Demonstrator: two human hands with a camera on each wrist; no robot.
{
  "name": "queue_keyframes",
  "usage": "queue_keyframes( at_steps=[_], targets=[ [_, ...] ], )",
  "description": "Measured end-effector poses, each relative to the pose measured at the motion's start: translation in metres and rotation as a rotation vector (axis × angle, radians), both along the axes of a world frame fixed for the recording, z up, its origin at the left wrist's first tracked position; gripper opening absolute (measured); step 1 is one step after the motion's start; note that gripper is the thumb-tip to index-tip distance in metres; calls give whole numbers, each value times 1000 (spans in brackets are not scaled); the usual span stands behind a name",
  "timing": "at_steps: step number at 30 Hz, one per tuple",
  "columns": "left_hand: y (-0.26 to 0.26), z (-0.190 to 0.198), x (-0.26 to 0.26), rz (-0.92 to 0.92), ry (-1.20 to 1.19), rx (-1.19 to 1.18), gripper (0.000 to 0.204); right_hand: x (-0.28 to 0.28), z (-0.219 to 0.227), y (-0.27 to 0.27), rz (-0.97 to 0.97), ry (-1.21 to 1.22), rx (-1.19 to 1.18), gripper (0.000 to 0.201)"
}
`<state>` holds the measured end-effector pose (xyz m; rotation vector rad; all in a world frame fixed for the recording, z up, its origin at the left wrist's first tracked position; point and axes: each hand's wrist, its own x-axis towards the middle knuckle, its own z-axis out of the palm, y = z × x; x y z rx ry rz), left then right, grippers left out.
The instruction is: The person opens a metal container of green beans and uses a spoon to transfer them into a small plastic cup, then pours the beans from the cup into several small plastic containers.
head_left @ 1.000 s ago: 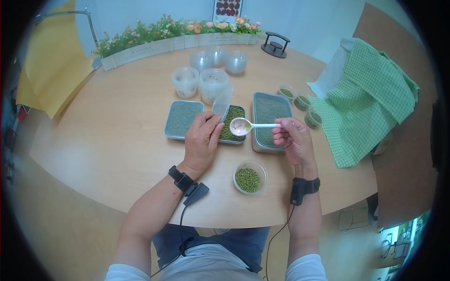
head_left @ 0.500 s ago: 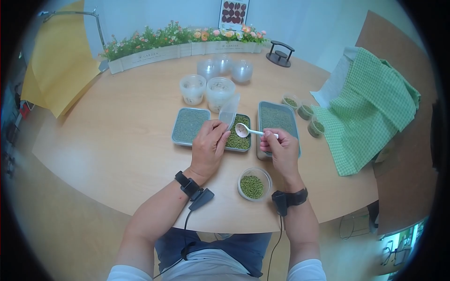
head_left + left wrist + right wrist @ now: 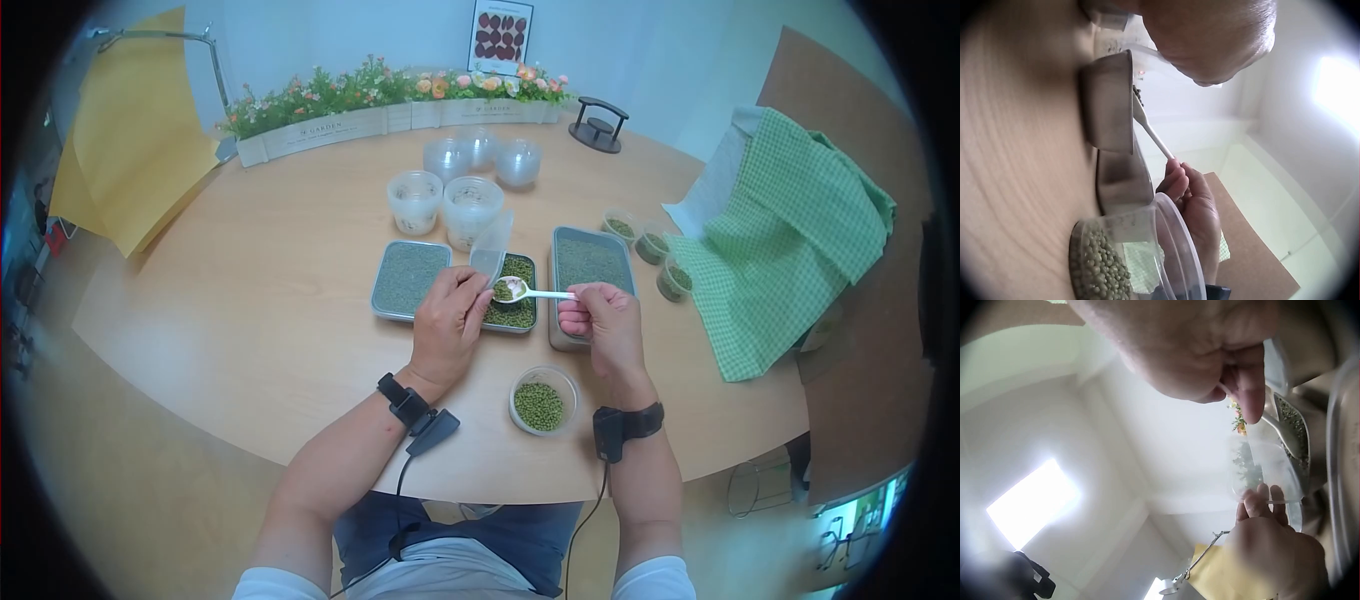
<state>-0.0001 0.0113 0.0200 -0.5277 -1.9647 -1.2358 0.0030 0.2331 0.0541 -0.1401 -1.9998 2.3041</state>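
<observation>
The right hand (image 3: 612,325) pinches the end of the white spoon (image 3: 545,294) between thumb and fingertips, with the other fingers curled in; this far grip probably lets the spoon's bowl reach in while the hand remains outside. The bowl is over the middle box (image 3: 535,290), level or nearly so, and carries some green beans (image 3: 503,292), perhaps so that they do not roll off. The left hand (image 3: 446,325) is beside the same box and pinches the lower edge of a clear lid (image 3: 493,245), which is tilted upright at the box's far-left part. I think it is held so to leave the beans in the box (image 3: 515,318) open to the spoon. Nearer to the body, between the forearms, the clear cup (image 3: 572,400) stands upright, partly filled with green beans, and this place seems easy to reach for the spoon hand. On either side of the middle box are the left box (image 3: 410,280) and the right box (image 3: 595,260); behind it stand two clear tubs (image 3: 414,203) (image 3: 472,212).
</observation>
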Motion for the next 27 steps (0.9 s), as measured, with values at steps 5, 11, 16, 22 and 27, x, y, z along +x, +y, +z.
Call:
queue_keyframes(
  at_steps=[5,11,16,22,27],
  targets=[
    [0,-1,-1,4,3,-3,15,-1,0,17,24,-10,-180,20],
    [1,-2,0,6,23,-45,15,2,8,48,175,-47,-378,20],
    [6,-4,-1,-16,55,-210,16,4,7,81,309,-17,-398,21],
    [13,-7,-3,-115,69,-452,13,10,3,97,542,-7,-282,20],
    [11,-9,-4,-144,41,-549,17,9,0,98,635,2,-328,19]
  ],
)
